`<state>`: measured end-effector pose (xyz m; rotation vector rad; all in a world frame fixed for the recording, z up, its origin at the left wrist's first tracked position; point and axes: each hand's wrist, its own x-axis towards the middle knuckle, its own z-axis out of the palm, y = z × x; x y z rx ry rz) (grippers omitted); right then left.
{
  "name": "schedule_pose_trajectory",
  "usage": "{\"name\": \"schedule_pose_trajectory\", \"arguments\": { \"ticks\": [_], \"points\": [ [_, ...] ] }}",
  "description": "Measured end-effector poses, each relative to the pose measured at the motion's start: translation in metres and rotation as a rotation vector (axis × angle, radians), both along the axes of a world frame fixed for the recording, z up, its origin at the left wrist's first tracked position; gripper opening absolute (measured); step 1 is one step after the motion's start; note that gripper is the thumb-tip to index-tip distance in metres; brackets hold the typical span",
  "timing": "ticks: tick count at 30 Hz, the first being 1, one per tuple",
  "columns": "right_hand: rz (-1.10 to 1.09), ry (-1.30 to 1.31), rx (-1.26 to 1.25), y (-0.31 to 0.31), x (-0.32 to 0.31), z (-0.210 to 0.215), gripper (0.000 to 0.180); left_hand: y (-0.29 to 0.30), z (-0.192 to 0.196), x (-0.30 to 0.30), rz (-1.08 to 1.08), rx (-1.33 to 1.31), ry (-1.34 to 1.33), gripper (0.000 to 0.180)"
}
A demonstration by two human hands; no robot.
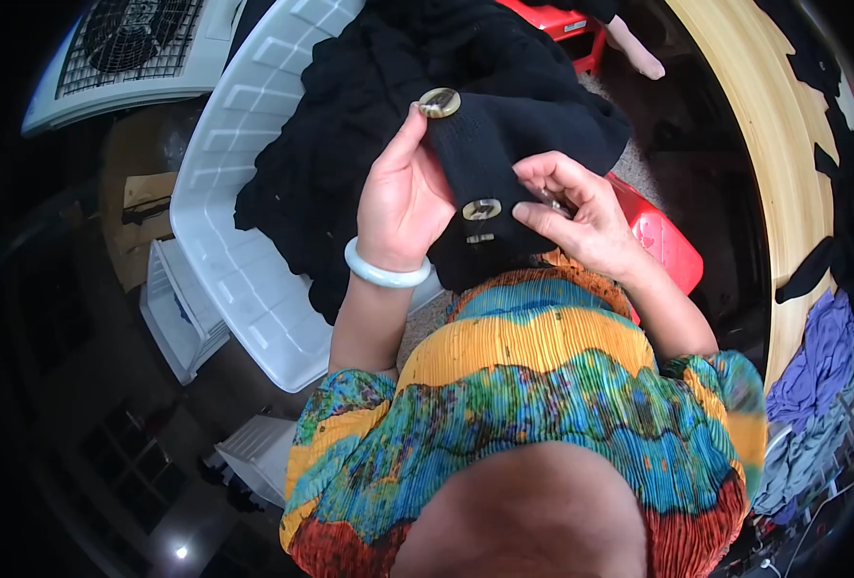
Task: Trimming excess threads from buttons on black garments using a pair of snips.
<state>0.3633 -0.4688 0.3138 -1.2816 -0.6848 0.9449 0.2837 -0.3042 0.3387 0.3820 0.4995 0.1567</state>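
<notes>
A black knitted garment [466, 77] spills from a white plastic crate [244, 173] toward my lap. My left hand [403, 197], with a pale green bangle [386, 273] on the wrist, grips a folded edge of the garment just below a large round tan button [440, 102]. My right hand [576, 212] pinches the same edge from the right, beside a second tan button [481, 208], with a small shiny object between the fingers. A buttonhole shows just under that second button.
A red plastic stool [663, 241] stands under my right wrist, and another red stool [562, 24] is further back. A curved wooden table edge [784, 144] arcs at the right, with purple and grey cloth [822, 376] below it. A fan grille [128, 39] sits top left.
</notes>
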Motion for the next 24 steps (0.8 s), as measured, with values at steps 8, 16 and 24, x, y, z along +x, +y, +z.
{"name": "schedule_pose_trajectory", "arguments": {
  "ticks": [8, 16, 24],
  "points": [
    [-0.111, 0.159, 0.09, 0.008, 0.016, 0.023, 0.024, -0.016, -0.001, -0.013, -0.134, 0.14, -0.073, 0.036],
    [-0.168, 0.055, 0.119, 0.007, 0.017, 0.034, 0.026, -0.006, -0.008, -0.031, -0.27, 0.506, -0.122, 0.029],
    [-0.087, -0.632, 0.224, 0.01, 0.024, 0.046, 0.052, -0.013, -0.004, -0.028, -0.252, 0.155, -0.157, 0.036]
  ]
}}
